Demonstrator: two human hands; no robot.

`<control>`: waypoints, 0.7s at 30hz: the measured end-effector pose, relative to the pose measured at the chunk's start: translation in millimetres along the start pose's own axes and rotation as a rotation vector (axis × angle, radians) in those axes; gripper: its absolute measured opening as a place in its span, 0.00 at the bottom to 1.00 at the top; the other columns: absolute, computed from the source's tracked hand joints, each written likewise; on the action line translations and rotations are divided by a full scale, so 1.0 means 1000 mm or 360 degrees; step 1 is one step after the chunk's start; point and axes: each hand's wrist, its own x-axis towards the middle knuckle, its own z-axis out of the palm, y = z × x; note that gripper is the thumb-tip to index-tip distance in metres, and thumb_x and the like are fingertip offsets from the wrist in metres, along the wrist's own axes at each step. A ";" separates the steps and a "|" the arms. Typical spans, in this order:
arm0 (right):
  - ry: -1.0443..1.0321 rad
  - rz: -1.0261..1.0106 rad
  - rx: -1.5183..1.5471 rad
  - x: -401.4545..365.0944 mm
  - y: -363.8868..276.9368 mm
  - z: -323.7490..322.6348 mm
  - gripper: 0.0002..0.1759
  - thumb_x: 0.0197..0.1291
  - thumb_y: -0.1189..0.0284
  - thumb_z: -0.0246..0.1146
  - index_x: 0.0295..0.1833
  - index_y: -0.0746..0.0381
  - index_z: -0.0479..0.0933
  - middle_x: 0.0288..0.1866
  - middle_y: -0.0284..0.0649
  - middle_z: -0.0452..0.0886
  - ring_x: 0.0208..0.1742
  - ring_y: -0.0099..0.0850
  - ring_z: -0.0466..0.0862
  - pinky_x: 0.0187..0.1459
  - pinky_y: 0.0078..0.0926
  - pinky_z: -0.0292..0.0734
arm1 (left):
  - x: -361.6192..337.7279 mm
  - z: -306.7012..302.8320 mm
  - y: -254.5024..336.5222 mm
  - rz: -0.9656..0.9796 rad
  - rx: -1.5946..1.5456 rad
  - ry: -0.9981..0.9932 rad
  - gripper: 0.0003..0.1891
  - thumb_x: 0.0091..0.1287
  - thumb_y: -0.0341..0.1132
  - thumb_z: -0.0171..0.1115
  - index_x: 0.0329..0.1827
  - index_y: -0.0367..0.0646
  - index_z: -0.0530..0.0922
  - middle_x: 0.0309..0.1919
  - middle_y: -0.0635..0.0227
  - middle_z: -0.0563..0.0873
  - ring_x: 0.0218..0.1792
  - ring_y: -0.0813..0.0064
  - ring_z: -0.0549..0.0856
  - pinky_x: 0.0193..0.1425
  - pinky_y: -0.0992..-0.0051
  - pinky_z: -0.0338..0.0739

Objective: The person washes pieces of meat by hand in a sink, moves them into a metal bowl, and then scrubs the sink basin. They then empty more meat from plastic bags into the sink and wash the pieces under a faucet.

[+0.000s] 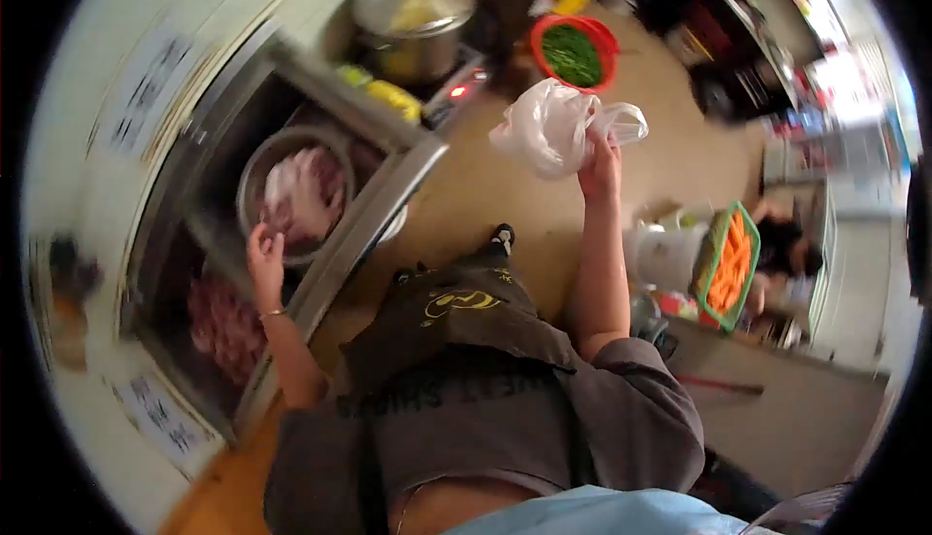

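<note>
A kitchen with a tan floor [485, 171] surrounds a steel sink [361, 219], where a round bowl [252, 169] holds pale and dark red meat [309, 190]. The left hand [265, 265] is at the bowl's near rim, fingers partly bent; whether they grip the rim or the meat, I cannot tell. The right hand [602, 168] has its fingers closed on a white plastic bag [553, 132], held up over the floor. Wet fingers could let the bag slip, and a one-sided push could tip the bowl, spilling meat into the sink. More meat [225, 326] lies beside it in the sink. The sink's raised edge stands between bowl and bag. Beyond the bag, a red basin [606, 43] of greens sits low, where drips could reach it; a big pot [413, 54] stands past the sink.
</note>
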 end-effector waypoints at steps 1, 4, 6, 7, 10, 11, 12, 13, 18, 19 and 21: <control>0.0091 -0.0101 0.0083 0.011 -0.020 -0.040 0.23 0.54 0.78 0.56 0.57 0.65 0.65 0.51 0.39 0.73 0.52 0.31 0.74 0.53 0.29 0.70 | 0.003 0.042 0.030 0.0075 -0.0008 -0.0154 0.23 0.59 0.34 0.61 0.57 0.41 0.68 0.54 0.61 0.72 0.51 0.67 0.75 0.54 0.71 0.70; 0.0266 -0.0323 0.0280 0.033 -0.082 -0.158 0.23 0.55 0.77 0.54 0.58 0.64 0.64 0.54 0.40 0.71 0.55 0.33 0.72 0.56 0.33 0.67 | 0.017 0.157 0.100 0.0251 0.0008 -0.0470 0.23 0.60 0.34 0.61 0.58 0.44 0.67 0.56 0.63 0.70 0.52 0.67 0.74 0.55 0.71 0.69; 0.0332 -0.0434 0.0392 0.053 -0.122 -0.224 0.23 0.55 0.76 0.53 0.58 0.64 0.64 0.56 0.40 0.70 0.56 0.34 0.71 0.58 0.35 0.66 | 0.029 0.225 0.148 0.0343 0.0028 -0.0615 0.23 0.60 0.34 0.60 0.58 0.44 0.67 0.57 0.64 0.69 0.52 0.67 0.73 0.55 0.71 0.68; 0.0381 -0.0416 0.0529 0.057 -0.140 -0.265 0.23 0.56 0.72 0.52 0.59 0.64 0.64 0.56 0.42 0.70 0.58 0.37 0.70 0.59 0.38 0.64 | 0.027 0.256 0.173 0.0356 0.0088 -0.0664 0.23 0.60 0.34 0.60 0.58 0.45 0.67 0.58 0.65 0.69 0.52 0.67 0.73 0.55 0.71 0.68; 0.0436 -0.0475 0.0672 0.065 -0.201 -0.334 0.26 0.57 0.66 0.50 0.61 0.63 0.62 0.59 0.45 0.68 0.61 0.41 0.67 0.63 0.43 0.59 | 0.024 0.341 0.231 0.0453 0.0149 -0.0778 0.23 0.60 0.34 0.60 0.58 0.45 0.67 0.58 0.64 0.69 0.52 0.65 0.73 0.54 0.70 0.68; 0.0405 -0.0610 0.0672 0.071 -0.220 -0.347 0.25 0.56 0.67 0.49 0.60 0.62 0.63 0.58 0.44 0.68 0.60 0.42 0.67 0.62 0.44 0.61 | 0.026 0.366 0.246 0.0460 0.0151 -0.0796 0.23 0.60 0.34 0.60 0.58 0.45 0.67 0.58 0.64 0.68 0.52 0.65 0.73 0.54 0.70 0.68; 0.0374 -0.0731 0.0667 0.080 -0.235 -0.360 0.25 0.55 0.68 0.48 0.60 0.61 0.63 0.58 0.44 0.68 0.60 0.42 0.67 0.61 0.44 0.62 | 0.025 0.388 0.258 0.0455 0.0158 -0.0811 0.23 0.60 0.34 0.61 0.58 0.45 0.67 0.58 0.64 0.68 0.52 0.65 0.74 0.53 0.70 0.68; 0.0410 -0.0803 0.0688 0.091 -0.243 -0.364 0.24 0.55 0.68 0.48 0.59 0.60 0.64 0.58 0.45 0.68 0.60 0.44 0.67 0.61 0.46 0.62 | 0.030 0.404 0.266 0.0431 0.0167 -0.0835 0.23 0.59 0.33 0.61 0.58 0.44 0.68 0.57 0.64 0.70 0.52 0.66 0.74 0.53 0.71 0.69; 0.0241 -0.0854 0.0820 0.162 -0.296 -0.435 0.23 0.54 0.70 0.50 0.58 0.60 0.65 0.59 0.44 0.68 0.61 0.42 0.67 0.62 0.46 0.60 | 0.064 0.506 0.311 0.0549 0.0438 -0.1065 0.22 0.62 0.36 0.58 0.59 0.44 0.67 0.57 0.62 0.70 0.53 0.63 0.74 0.55 0.67 0.70; 0.0309 -0.0868 0.0826 0.179 -0.302 -0.446 0.24 0.54 0.70 0.50 0.58 0.60 0.65 0.59 0.44 0.68 0.61 0.42 0.67 0.63 0.46 0.59 | 0.075 0.526 0.323 0.0492 0.0435 -0.1108 0.22 0.62 0.37 0.58 0.59 0.44 0.67 0.58 0.62 0.70 0.53 0.62 0.74 0.55 0.67 0.70; 0.0413 -0.0876 0.0811 0.218 -0.313 -0.473 0.25 0.54 0.70 0.52 0.59 0.59 0.64 0.59 0.43 0.68 0.61 0.41 0.66 0.64 0.46 0.57 | 0.092 0.570 0.357 0.0390 0.0482 -0.1137 0.23 0.61 0.37 0.58 0.59 0.44 0.67 0.59 0.62 0.69 0.54 0.62 0.74 0.55 0.66 0.70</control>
